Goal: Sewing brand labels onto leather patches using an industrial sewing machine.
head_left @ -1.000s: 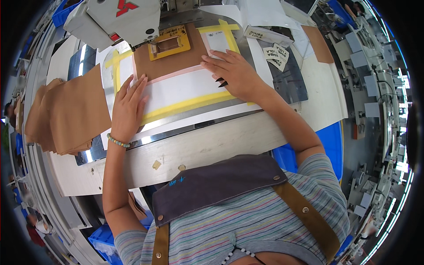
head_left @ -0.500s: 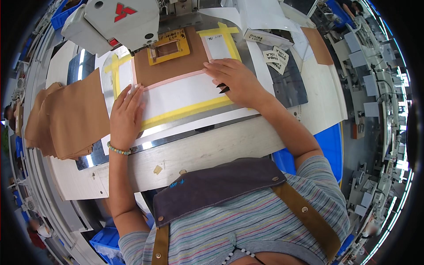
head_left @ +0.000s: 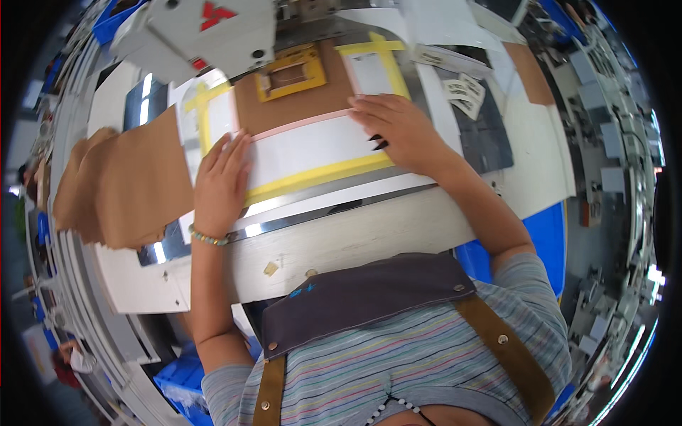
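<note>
Your left hand [head_left: 222, 181] rests flat, fingers nearly straight and gripping nothing, at the near left corner of the brown sheet [head_left: 302, 108]. Your right hand [head_left: 406, 136] touches its near right corner, fingers loosely bent, a black tool [head_left: 381, 144] tucked in the palm. The yellow frame [head_left: 293, 91] lies on the sheet.

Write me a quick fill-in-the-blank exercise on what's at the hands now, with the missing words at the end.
1. A beaded bracelet circles the ____ wrist.
2. Black pointed tips stick out beside the ____ hand.
3. On the outer side of the left hand lies a stack of sheets coloured ____.
4. The frame resting on the central sheet is coloured ____.

Missing words: left; right; brown; yellow.
</note>
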